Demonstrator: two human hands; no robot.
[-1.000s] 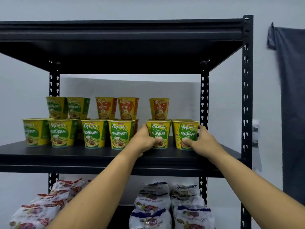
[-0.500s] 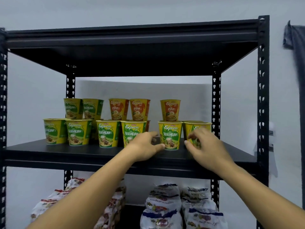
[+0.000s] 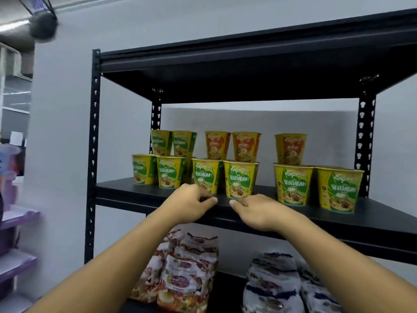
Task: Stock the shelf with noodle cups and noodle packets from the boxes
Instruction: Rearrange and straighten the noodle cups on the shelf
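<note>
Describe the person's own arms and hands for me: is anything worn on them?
The left hand and right hand are bare: no gloves, and no rings, watch or bracelet show. The left forearm and right forearm are uncovered down to the bottom edge of the picture, so no sleeve is in view. No markings show on them.

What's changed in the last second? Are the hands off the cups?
Yes. The left hand let go of the fifth front-row cup and the right hand of the end cup. Both drew back leftward to the shelf edge, empty. The cups have not moved.
</note>
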